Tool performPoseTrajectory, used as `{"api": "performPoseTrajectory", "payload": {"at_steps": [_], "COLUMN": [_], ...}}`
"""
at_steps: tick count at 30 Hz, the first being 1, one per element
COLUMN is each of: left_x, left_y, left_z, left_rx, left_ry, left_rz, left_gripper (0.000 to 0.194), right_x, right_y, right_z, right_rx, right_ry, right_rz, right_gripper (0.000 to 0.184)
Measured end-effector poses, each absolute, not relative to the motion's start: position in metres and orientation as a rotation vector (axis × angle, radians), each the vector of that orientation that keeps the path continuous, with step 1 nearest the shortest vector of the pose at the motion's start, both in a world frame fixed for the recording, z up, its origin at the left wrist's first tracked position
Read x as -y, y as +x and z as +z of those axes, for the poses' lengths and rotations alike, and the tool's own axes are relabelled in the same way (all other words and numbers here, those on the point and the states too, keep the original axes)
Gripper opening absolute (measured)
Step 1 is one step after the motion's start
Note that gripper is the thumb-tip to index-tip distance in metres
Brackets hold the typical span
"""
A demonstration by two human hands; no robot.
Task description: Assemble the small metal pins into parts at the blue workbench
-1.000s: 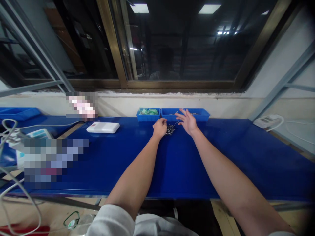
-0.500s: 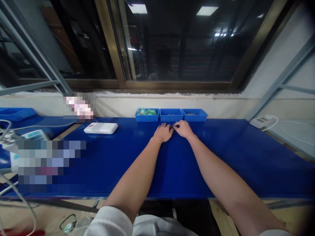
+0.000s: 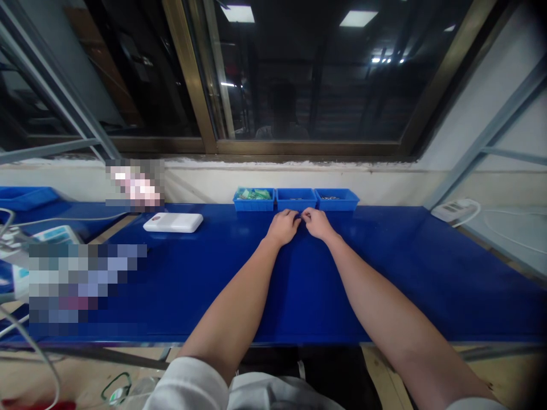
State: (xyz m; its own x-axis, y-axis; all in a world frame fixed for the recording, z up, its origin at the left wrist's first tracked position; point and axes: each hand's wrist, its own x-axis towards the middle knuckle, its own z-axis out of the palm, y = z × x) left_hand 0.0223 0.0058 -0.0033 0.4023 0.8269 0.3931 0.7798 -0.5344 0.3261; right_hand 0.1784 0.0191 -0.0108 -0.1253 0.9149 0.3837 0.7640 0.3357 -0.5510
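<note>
My left hand [image 3: 282, 226] and my right hand [image 3: 318, 223] are close together over the blue table [image 3: 205, 285], just in front of three small bins. Both have curled fingers, their tips almost meeting. Between the fingertips only a tiny dark bit shows, too small to name. Behind my left hand is the left blue bin [image 3: 253, 205], holding green-and-white packets [image 3: 256, 195]. The middle blue bin [image 3: 296, 205] has a few small pieces at its bottom. Small metallic-looking parts [image 3: 330, 197] lie in the right blue bin [image 3: 337, 205].
A white, rounded flat device [image 3: 173, 222] lies left of my hands. Farther left are a blurred-out patch, cables and another blue tray [image 3: 25, 197]. A white power strip [image 3: 453, 210] sits at the right edge. The window [image 3: 307, 74] and wall stand behind the table.
My left fingers have curled in from lying flatter on the table. The small dark, shiny piece seen between my hands is now mostly hidden by my fingers.
</note>
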Motion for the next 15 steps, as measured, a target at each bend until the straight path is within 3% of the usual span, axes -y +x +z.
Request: {"api": "performPoseTrajectory", "payload": {"at_steps": [6, 15], "left_x": [-0.0059, -0.0077], "left_y": [0.0195, 0.0172], "left_z": [0.0014, 0.0012], "left_rx": [-1.394, -1.396], "left_ry": [2.448, 2.394], "left_rz": [1.028, 1.131], "left_gripper": [0.016, 0.011], "right_x": [-0.0173, -0.0134], "right_y": [0.1781, 0.1780], "right_z": [-0.0064, -0.0007], "right_rx": [1.870, 1.567], "right_ry": [-1.248, -1.084], "right_rz": [0.547, 0.930], "right_gripper": [0.017, 0.027]}}
